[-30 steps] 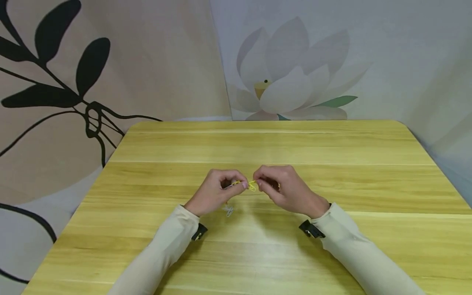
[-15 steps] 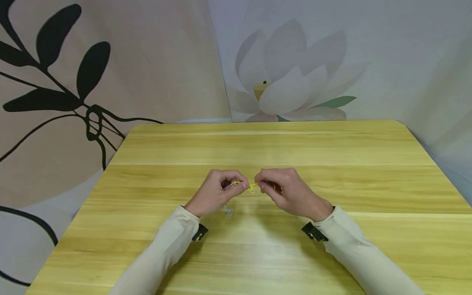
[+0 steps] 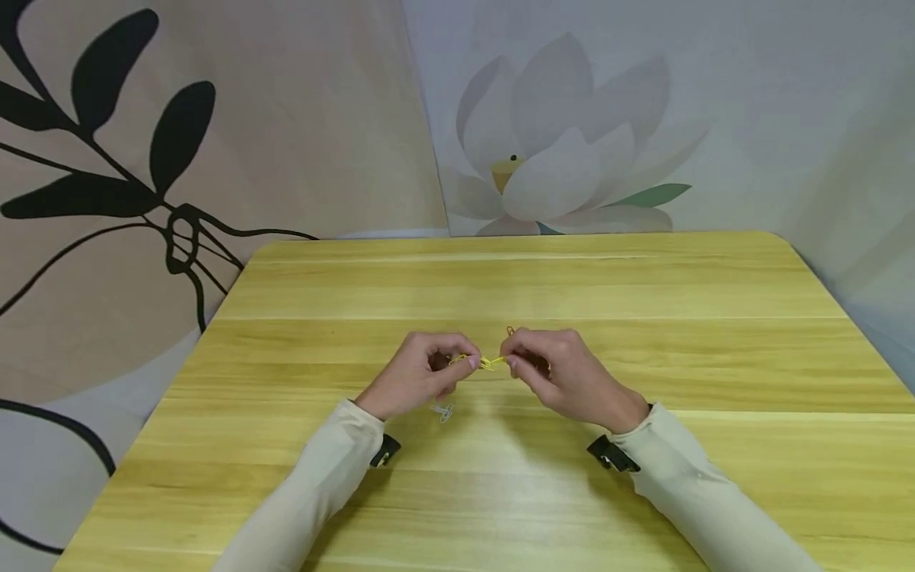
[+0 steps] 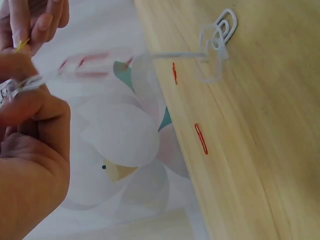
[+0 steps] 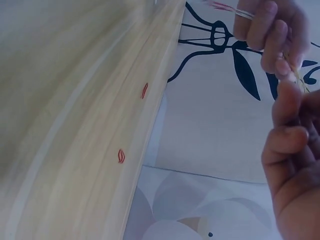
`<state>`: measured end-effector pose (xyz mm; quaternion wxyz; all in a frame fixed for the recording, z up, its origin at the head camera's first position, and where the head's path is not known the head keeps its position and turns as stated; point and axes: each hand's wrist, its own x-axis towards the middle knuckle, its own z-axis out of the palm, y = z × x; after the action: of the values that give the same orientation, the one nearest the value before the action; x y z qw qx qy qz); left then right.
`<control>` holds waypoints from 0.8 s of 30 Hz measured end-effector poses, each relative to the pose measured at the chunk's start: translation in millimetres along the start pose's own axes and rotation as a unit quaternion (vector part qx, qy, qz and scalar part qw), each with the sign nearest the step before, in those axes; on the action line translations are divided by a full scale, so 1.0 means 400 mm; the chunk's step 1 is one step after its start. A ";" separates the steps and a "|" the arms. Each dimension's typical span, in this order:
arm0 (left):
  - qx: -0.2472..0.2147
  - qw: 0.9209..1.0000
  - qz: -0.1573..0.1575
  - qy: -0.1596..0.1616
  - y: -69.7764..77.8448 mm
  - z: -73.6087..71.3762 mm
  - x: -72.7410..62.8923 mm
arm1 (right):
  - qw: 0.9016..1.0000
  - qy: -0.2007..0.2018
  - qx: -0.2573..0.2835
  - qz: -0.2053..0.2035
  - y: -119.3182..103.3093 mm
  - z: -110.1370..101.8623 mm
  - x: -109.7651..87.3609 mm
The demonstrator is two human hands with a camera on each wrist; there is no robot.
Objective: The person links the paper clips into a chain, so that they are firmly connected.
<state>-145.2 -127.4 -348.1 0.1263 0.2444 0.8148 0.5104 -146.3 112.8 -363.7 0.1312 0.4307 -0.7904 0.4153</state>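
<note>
My left hand (image 3: 422, 369) pinches yellow paper clips (image 3: 487, 364) between thumb and index finger, over the middle of the table. My right hand (image 3: 557, 369), a short gap to the right, pinches the other end of the yellow clips, which stretch between the fingertips. From my left hand dangles a chain of paper clips; in the left wrist view it is blurred, red and white, ending in white paper clips (image 4: 227, 27). A red paper clip (image 3: 511, 331) lies on the table just beyond my right hand. The right wrist view shows two red clips (image 5: 121, 156) lying apart.
The wooden table (image 3: 357, 286) reaches back to a cloth backdrop (image 3: 322, 119) printed with dark leaves and a pale flower. Small black wrist cameras (image 3: 386, 450) sit at the cuffs of both light sleeves (image 3: 307, 485).
My right hand has shifted slightly right and toward the body, widening the gap and drawing the yellow clips straighter. A red paper clip now shows beyond its knuckles. The left hand stays nearly in place.
</note>
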 end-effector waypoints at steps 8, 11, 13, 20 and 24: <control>0.003 1.000 0.012 -0.009 0.019 0.004 0.043 | 0.999 0.015 0.047 -0.008 0.023 -0.029 0.037; 0.015 1.000 0.026 0.001 0.032 0.004 0.050 | 0.998 0.024 0.060 -0.019 0.019 -0.032 0.047; 0.025 0.999 0.038 0.014 0.040 0.004 0.050 | 0.997 0.030 0.066 -0.023 0.014 -0.032 0.052; 0.022 0.998 0.034 0.038 0.055 -0.003 0.044 | 0.996 0.032 0.082 -0.011 0.006 -0.033 0.060; 0.032 0.998 0.034 0.052 0.059 -0.008 0.043 | 0.996 0.030 0.085 -0.001 0.005 -0.032 0.061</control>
<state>-155.0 -112.2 -324.8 0.0581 0.2486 0.8275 0.5001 -164.4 109.2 -343.2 0.1182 0.4285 -0.7477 0.4932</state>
